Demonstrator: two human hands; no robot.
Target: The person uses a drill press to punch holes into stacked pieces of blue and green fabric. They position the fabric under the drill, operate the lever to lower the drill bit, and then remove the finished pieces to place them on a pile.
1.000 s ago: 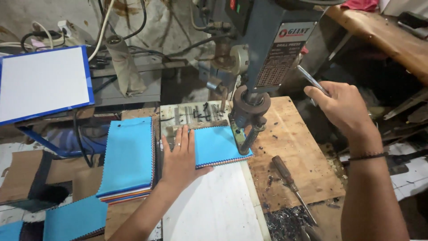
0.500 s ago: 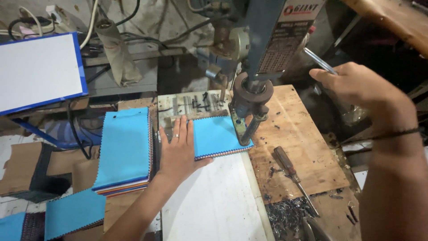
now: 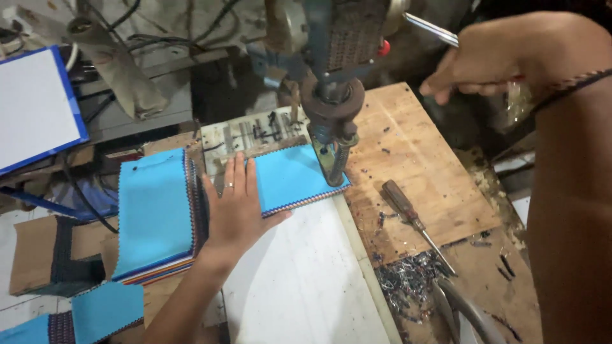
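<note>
Left hand [image 3: 237, 205] lies flat, fingers spread, pressing the blue swatch stack [image 3: 294, 176] on the tabletop [image 3: 421, 172] under the drill press head [image 3: 331, 105]. Right hand [image 3: 494, 58] is clamped on the feed lever [image 3: 430, 28], far right. Screwdriver [image 3: 414, 223] lies right of the stack.

Worn plywood surface [image 3: 421, 165] w/ a white sheet [image 3: 299, 280] at front. On it: blue swatch stack [image 3: 156, 213], blue swatch [image 3: 296, 178] under press, screwdriver [image 3: 414, 223], metal shavings [image 3: 405, 283], pliers [image 3: 465, 309].
</note>
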